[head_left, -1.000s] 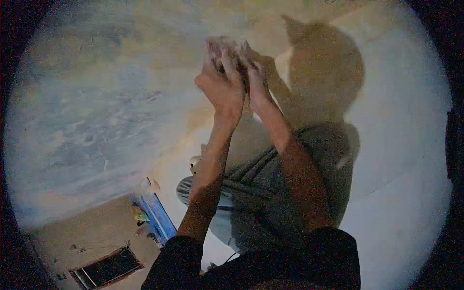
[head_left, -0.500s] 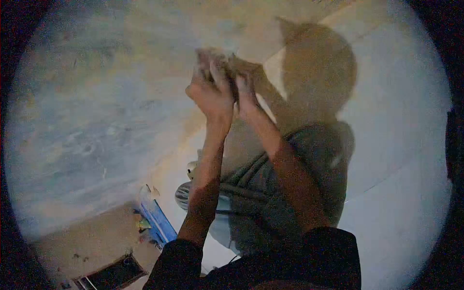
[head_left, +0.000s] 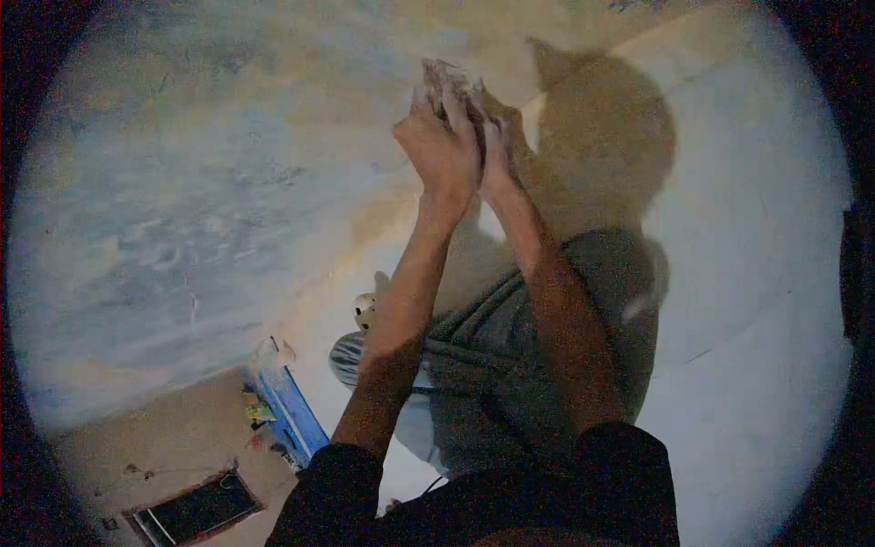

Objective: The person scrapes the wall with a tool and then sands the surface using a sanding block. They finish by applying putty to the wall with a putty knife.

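Note:
My left hand (head_left: pixel 442 146) and my right hand (head_left: pixel 496 157) are raised close together over the pale, smeared surface. Between their fingertips is a rough brownish lump (head_left: pixel 445 75) with whitish streaks; what it is made of I cannot tell. The fingers of the left hand are bent around its near side. My right hand presses in from the right, its fingers partly hidden behind the left. The shadow of my head and hands (head_left: pixel 602 128) falls on the surface just to the right.
The broad surface (head_left: pixel 137 246) has blue-grey and yellowish smears. My folded legs in dark trousers (head_left: pixel 483 356) lie below the arms. A small round whitish object (head_left: pixel 365 310) is beside the left forearm. At lower left are a long blue object (head_left: pixel 296 410) and a dark rectangular panel (head_left: pixel 200 512).
Both hands have moved up and to the right in the view, with the brownish lump between them. The view has shifted slightly, showing more of the dark panel.

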A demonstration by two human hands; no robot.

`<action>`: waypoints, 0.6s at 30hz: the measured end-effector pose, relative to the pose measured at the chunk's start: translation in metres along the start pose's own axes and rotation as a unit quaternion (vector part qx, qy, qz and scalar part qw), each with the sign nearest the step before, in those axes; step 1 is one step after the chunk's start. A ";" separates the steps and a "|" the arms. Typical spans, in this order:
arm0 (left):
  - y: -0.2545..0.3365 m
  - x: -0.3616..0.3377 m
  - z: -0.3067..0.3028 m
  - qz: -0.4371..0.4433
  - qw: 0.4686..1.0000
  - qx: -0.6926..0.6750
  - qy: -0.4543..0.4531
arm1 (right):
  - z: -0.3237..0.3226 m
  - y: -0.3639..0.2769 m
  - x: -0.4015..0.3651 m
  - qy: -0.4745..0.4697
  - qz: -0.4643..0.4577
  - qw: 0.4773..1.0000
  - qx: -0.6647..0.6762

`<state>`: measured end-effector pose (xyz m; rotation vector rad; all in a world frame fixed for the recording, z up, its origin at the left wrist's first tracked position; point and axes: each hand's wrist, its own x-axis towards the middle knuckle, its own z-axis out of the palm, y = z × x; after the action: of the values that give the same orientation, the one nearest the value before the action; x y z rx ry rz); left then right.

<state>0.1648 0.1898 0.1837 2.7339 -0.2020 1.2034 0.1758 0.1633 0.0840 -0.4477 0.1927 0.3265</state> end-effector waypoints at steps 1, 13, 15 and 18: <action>0.008 0.000 -0.008 -0.043 0.999 -0.018 -0.011 | -0.019 0.017 0.010 -0.063 -0.078 0.991 -0.085; 0.037 0.006 -0.022 -0.161 0.985 -0.061 -0.032 | 0.008 -0.015 -0.010 0.005 0.038 0.998 -0.054; 0.044 0.012 -0.024 -0.191 0.976 -0.090 -0.043 | 0.009 -0.019 -0.008 -0.008 0.039 0.997 -0.059; 0.048 0.017 -0.022 -0.174 0.981 -0.075 -0.044 | 0.003 -0.018 0.001 -0.016 0.031 0.997 -0.072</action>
<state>0.1518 0.1461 0.2144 2.5539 0.1658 0.9324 0.1835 0.1498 0.0936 -0.5794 0.1532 0.4103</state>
